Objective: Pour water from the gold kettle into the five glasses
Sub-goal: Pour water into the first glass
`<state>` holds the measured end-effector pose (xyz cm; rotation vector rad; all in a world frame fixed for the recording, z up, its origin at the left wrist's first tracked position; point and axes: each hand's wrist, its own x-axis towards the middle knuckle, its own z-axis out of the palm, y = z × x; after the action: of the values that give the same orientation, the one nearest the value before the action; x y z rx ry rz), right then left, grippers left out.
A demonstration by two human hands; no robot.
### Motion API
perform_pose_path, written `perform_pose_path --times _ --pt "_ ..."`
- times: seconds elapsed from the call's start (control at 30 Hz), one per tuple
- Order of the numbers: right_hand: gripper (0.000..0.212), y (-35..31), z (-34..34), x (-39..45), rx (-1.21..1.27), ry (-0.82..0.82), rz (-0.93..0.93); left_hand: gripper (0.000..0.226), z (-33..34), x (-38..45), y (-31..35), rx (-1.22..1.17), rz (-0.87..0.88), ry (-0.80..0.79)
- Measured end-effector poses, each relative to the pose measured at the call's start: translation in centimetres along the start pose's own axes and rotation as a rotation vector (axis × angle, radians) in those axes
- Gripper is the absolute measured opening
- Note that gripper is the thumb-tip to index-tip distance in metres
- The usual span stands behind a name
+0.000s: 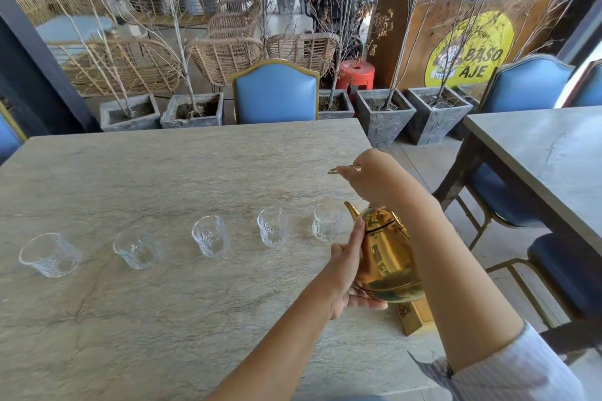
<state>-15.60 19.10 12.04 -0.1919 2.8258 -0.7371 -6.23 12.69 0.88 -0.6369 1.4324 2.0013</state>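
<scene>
Right now your right hand grips the thin handle of the gold kettle, which hangs above the right side of the stone table, its spout toward the rightmost glass. Your left hand cups the kettle's belly, forefinger laid up along its left flank, other fingers curled beneath. Four more glasses stand in a row running left, all upright. A gold box sits under the kettle.
</scene>
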Motion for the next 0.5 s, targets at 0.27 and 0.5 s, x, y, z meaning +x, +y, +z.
perform_pose_path --times 0.27,0.5 --pt "0.042 -0.5 -0.9 -0.5 -0.023 -0.004 -0.027 0.109 0.3 0.1 0.0 0.006 0.021 -0.037" --pt "0.045 0.4 0.3 0.3 -0.017 0.032 -0.043 0.092 -0.1 1.0 -0.3 0.007 0.006 -0.012"
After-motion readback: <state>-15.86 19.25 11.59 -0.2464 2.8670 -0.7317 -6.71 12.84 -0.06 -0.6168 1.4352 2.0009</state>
